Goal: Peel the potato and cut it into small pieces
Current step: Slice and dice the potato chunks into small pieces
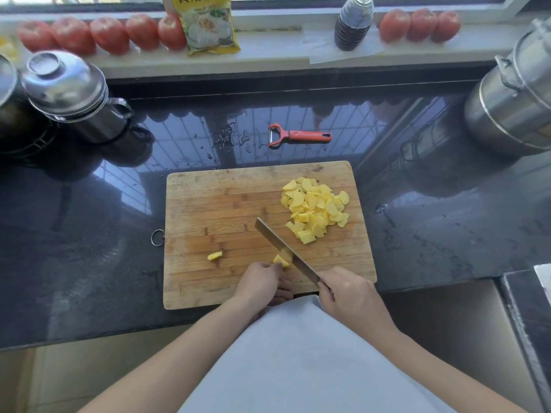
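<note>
- My left hand (262, 283) pinched the last potato chunk (281, 260) on the cutting board (208, 210).
- My right hand (347, 293) gripped the knife (284, 251), cutting it.
- The potato pieces (316, 208) were piled nearby.

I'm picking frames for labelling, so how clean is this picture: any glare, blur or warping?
Head view: the dark countertop mirrors the window grille in strong glare; tomatoes on the sill look soft; wide-angle warping bows the pots at the edges; cutting board, knife and potato pieces are evenly lit and legible.
</note>
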Demonstrator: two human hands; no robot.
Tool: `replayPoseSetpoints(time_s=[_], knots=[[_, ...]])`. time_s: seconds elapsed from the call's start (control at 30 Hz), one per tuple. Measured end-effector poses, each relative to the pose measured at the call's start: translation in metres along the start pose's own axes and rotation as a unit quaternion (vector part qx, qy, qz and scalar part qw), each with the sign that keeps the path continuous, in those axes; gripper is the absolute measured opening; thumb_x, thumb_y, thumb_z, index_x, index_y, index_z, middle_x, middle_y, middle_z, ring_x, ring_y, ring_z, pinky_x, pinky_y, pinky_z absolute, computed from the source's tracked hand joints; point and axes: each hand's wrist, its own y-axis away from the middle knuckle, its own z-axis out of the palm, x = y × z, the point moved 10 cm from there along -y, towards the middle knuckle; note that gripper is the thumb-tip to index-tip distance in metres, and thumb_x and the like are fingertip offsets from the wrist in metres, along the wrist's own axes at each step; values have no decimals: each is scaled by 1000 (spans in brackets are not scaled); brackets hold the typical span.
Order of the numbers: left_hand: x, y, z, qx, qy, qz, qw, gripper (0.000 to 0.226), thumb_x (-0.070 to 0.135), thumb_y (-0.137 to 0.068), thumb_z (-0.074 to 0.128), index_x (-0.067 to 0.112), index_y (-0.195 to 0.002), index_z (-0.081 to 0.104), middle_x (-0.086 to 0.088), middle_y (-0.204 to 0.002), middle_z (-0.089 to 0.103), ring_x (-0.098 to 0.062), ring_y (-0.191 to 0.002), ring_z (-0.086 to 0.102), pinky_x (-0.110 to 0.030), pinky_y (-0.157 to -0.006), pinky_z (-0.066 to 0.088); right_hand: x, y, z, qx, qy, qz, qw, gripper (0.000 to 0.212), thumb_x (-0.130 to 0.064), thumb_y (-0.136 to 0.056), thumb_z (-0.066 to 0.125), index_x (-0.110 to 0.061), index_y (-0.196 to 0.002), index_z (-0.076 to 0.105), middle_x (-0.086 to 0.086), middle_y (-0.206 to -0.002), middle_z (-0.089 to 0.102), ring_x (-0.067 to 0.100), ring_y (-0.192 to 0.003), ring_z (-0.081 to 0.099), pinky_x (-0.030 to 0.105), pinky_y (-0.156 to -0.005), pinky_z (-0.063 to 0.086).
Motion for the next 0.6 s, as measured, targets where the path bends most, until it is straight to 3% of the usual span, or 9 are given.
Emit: replayPoseSetpoints(time_s=[0.2, 0.4, 0.53, 0.6], knots=[[8, -6, -1, 17, -56, 45, 997, 29, 23, -108, 45, 8, -90, 60, -20, -88, 78, -40, -80, 77, -40, -68, 58, 4, 7, 6, -22, 33, -4, 999, 13, -14, -82, 56, -17, -70, 57, -4, -63, 46, 27, -46, 48, 36, -34, 42], [4, -12, -2, 25, -50, 37, 998, 26, 24, -107, 45, 12, -89, 60, -20, -83, 78, -36, -74, 76, -34, -60, 58, 3, 12, 1, -32, 57, -18, 998, 22, -23, -85, 44, -18, -68, 57, -4, -63, 46, 27, -43, 47, 34, -33, 39], [4, -14, -1, 25, -57, 41, 997, 27, 25, -109, 44, 12, -92, 61, -19, -85, 78, -40, -84, 77, -38, -66, 61, 3, 20, -7, -32, 59, -30, 997, 20, -12, -76, 61, -18, -62, 48, -4, -58, 43, 27, -36, 42, 29, -35, 28], [5, -14, -2, 29, -62, 44, 997, 29, 25, -108, 45, 12, -89, 62, -18, -83, 78, -40, -82, 77, -40, -68, 62, 6, 14, 9, -59, 63, -20, 996, 21, -12, -75, 60, -17, -61, 46, -2, -58, 42, 29, -36, 42, 28, -32, 30]])
